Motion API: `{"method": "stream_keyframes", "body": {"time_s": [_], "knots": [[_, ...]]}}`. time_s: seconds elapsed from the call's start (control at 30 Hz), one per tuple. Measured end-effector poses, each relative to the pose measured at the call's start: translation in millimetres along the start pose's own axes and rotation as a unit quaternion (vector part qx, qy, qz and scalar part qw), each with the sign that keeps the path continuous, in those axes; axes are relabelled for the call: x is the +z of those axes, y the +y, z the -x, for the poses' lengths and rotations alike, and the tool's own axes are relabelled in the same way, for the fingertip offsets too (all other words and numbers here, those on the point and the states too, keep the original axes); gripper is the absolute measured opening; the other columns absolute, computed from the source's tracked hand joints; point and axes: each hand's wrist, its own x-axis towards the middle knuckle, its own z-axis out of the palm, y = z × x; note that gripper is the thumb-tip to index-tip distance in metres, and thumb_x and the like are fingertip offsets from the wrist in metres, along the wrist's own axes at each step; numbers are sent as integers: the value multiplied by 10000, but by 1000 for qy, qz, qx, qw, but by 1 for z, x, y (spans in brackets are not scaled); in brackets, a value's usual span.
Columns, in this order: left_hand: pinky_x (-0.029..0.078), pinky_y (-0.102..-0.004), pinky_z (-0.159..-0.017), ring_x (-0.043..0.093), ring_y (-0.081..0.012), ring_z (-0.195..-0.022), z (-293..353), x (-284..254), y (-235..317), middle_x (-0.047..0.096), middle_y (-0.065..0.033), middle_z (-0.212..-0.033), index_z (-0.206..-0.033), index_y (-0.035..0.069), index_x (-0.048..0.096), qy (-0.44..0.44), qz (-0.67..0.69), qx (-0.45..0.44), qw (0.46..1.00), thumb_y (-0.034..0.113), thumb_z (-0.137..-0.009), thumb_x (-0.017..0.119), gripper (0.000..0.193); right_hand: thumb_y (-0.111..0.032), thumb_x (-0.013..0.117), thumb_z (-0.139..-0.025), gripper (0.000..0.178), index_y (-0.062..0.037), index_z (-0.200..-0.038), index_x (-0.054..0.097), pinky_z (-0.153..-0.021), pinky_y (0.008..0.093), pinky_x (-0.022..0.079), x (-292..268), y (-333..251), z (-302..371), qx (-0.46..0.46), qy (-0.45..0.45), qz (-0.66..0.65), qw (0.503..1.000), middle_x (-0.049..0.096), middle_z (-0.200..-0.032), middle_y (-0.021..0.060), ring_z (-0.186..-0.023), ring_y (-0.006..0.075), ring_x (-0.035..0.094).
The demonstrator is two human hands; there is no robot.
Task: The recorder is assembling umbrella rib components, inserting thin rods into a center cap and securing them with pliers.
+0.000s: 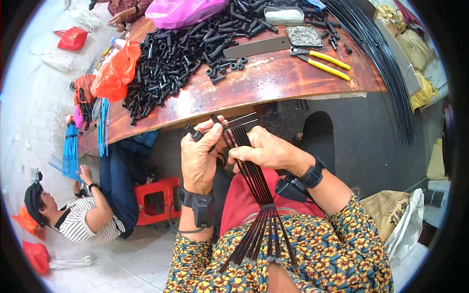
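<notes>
Slim black rods (262, 193), narrow-waisted

Bench (273, 80) before you, tubes (168, 61) on its left, pliers (328, 58) on its right, rods (257, 180) between it and you, stool (157, 186) at left

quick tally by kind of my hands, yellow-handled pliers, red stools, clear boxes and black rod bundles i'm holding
Left hand and right hand: 2
Held black rod bundle: 1
Yellow-handled pliers: 1
Red stool: 1
Clear box: 1
Total: 6
</notes>
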Motion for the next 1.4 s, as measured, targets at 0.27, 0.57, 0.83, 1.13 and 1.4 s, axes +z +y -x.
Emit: {"method": "stream_keyframes", "body": {"time_s": [0.27,0.57,0.83,1.13,1.4], "knots": [[482,-218,-638,633,-116,-762,-1,5,-12,690,-80,-956,-1070,-35,665,66,7,60,996,2,-855,698,221,-207,664,-851,293,35,-702,592,-503,315,431,10,3,-8,-154,146,27,977,529,-548,34,-547,76,477],[523,-290,-765,628,-146,-881,5,5,-18,670,-47,-998,-1053,19,659,91,17,84,992,45,-887,675,169,-183,671,-823,332,41,-627,527,-470,318,366,11,0,-7,-106,174,88,975,414,-508,53,-544,63,368],[502,-271,-711,615,-126,-831,4,5,-21,655,-51,-957,-1078,-6,641,74,52,68,994,33,-883,678,202,-183,670,-817,305,46,-643,567,-478,315,385,17,10,-7,-101,204,39,973,474,-517,53,-536,61,414],[506,-312,-845,623,-163,-934,0,-8,-30,661,-93,-1051,-1118,-27,633,29,91,88,991,29,-889,660,237,-195,671,-881,222,6,-787,676,-455,230,377,4,6,-3,-57,96,-111,988,590,-647,-36,-552,22,473],[507,-337,-901,635,-184,-956,4,-5,-27,662,-70,-1059,-1083,14,627,32,63,89,994,105,-920,644,187,-270,701,-884,285,-31,-729,681,-398,191,352,5,-4,1,-76,119,-93,986,570,-596,-42,-484,10,475]]}}
